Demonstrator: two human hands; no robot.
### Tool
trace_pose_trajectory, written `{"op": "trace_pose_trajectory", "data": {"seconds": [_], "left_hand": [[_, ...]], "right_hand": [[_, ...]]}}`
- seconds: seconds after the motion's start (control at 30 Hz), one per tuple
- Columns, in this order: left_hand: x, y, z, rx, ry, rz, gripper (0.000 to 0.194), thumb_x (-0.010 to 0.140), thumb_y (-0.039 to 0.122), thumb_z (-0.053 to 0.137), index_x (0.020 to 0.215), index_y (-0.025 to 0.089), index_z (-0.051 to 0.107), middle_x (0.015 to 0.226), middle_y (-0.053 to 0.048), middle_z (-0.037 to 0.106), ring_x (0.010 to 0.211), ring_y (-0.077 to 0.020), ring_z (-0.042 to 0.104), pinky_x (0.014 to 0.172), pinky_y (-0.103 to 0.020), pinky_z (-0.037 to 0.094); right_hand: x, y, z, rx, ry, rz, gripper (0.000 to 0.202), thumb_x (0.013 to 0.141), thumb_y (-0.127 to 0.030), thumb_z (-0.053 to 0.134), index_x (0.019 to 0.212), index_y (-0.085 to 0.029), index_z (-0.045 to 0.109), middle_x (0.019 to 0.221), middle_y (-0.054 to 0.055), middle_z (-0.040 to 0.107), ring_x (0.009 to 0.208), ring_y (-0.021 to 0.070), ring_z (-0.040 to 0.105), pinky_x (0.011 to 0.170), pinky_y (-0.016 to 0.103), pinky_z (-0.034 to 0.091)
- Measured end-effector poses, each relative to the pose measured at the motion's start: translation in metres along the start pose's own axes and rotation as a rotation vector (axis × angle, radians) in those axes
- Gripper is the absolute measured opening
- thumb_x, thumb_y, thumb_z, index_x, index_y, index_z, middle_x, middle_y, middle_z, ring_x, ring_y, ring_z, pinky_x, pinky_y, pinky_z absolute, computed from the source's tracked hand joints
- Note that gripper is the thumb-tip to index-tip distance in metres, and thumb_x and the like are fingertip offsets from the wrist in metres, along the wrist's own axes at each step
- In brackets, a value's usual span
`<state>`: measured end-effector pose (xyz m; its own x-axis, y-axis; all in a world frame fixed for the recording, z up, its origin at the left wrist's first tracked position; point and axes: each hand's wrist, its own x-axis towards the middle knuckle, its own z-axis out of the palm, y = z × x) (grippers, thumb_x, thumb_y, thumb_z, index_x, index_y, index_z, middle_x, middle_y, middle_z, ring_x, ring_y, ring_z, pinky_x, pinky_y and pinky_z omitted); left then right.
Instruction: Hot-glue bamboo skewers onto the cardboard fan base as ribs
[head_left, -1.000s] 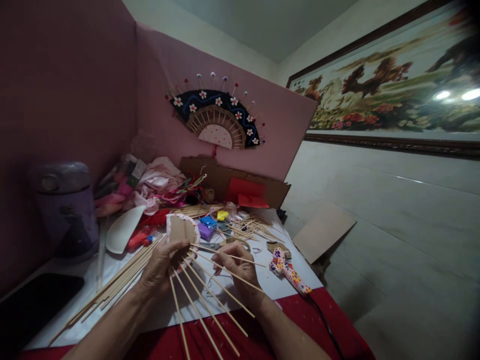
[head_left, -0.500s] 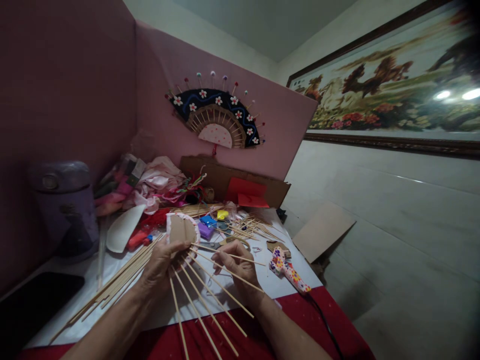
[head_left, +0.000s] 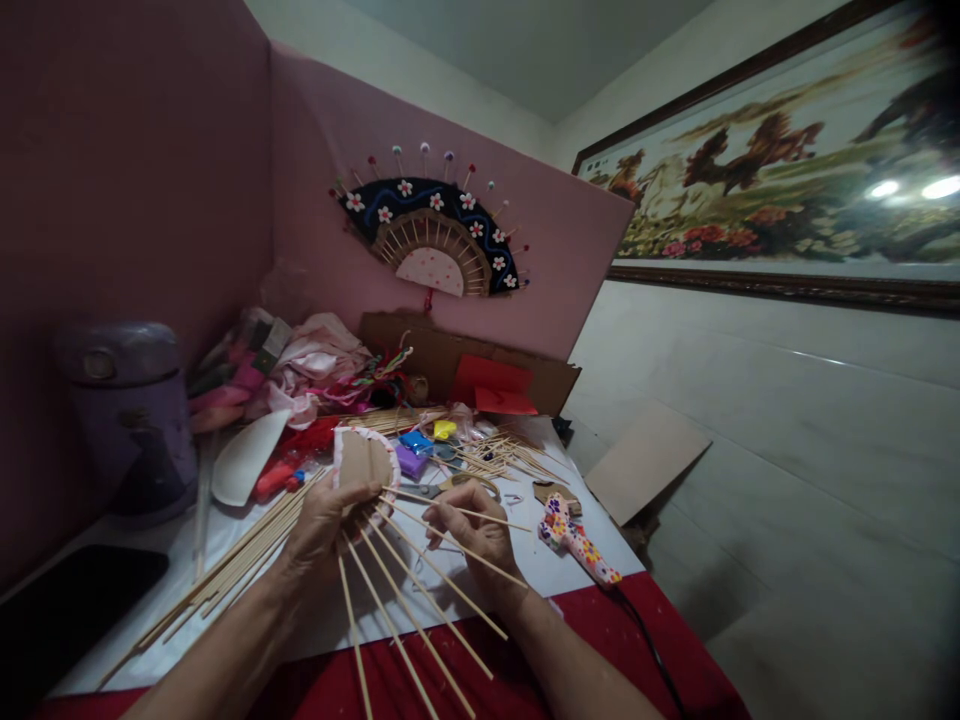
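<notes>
Nearest me, slender wooden sticks [head_left: 354, 637] splay toward my body, their free ends above the red cloth [head_left: 600, 610]. My left hand [head_left: 319, 525] is clamped on the fabric-edged cardboard half-disc [head_left: 365, 463] from which they radiate, raised over the white-covered desk [head_left: 311, 620]. My right hand [head_left: 476, 530], fingers bent, meets the upper sticks; in this dim view I cannot tell whether it grips one. Beyond: a flower-patterned tool [head_left: 581, 550] at right, then scissors [head_left: 422, 492]. Farthest, a dark, flowered fan [head_left: 435, 232] is mounted on the pink panel [head_left: 540, 220].

Cardbd pc [head_left: 364, 463] is brn w/ wht-&-pink rim [head_left: 394, 468], sticks [head_left: 354, 632] tan.
</notes>
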<state>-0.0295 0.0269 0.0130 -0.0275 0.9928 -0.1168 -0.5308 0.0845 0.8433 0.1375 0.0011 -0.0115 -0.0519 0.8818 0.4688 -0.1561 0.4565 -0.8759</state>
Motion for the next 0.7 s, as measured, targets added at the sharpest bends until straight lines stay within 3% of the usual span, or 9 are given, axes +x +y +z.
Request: {"op": "trace_pose_trajectory", "data": {"seconds": [0.7], "left_hand": [[-0.0012,0.0050,0.0041,-0.018,0.045,-0.042,0.040,0.055,0.003,0.063,0.093,0.012,0.062,0.052,0.001,0.061,0.039,-0.0141,0.057,0.037,-0.022,0.048]], "right_hand": [[-0.0008,0.0034,0.0004,0.033,0.045,0.073,0.021,0.069,-0.032,0.074,0.077,-0.019,0.059,0.065,-0.003,0.062,0.052,0.0109,0.059,0.048,0.023,0.051]]}}
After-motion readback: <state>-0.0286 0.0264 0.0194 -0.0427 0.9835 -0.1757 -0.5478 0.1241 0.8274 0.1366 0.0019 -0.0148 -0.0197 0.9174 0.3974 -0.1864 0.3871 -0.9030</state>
